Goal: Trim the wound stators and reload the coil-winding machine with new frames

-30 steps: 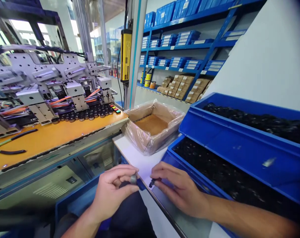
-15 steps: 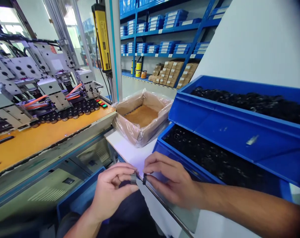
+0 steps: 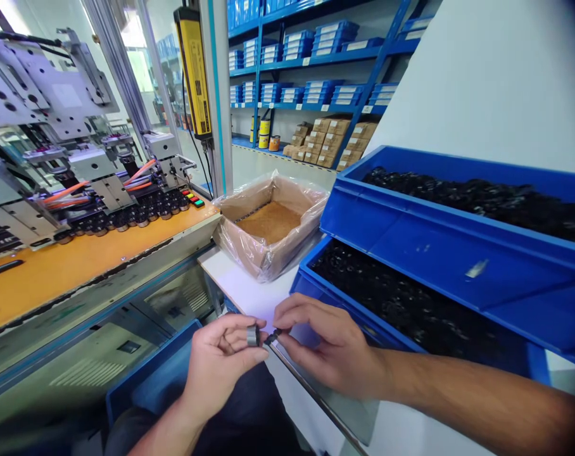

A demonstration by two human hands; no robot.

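Between the thumb and fingers of my left hand (image 3: 221, 354) is a short grey metal ring (image 3: 253, 335), its opening turned toward the right. My right hand (image 3: 323, 339) pinches a small black part (image 3: 272, 336) at its fingertips, just right of the ring. The two pieces are very close; whether they touch is hard to tell. Both hands are above the near edge of the white table (image 3: 230, 278). The lower blue bin (image 3: 311, 273), holding many small black parts, lies behind my right hand.
A plastic-lined cardboard box (image 3: 263, 253) stands beyond my hands. An upper blue bin (image 3: 411, 221) of black parts rests above the lower one. On the left, a machine (image 3: 92, 164) stands on an orange bench (image 3: 102, 247) with a row of small round parts.
The black part has tilted from upright to more lengthwise in my right fingertips. My left fingers have opened slightly around the ring. A machine plate at the left has risen.
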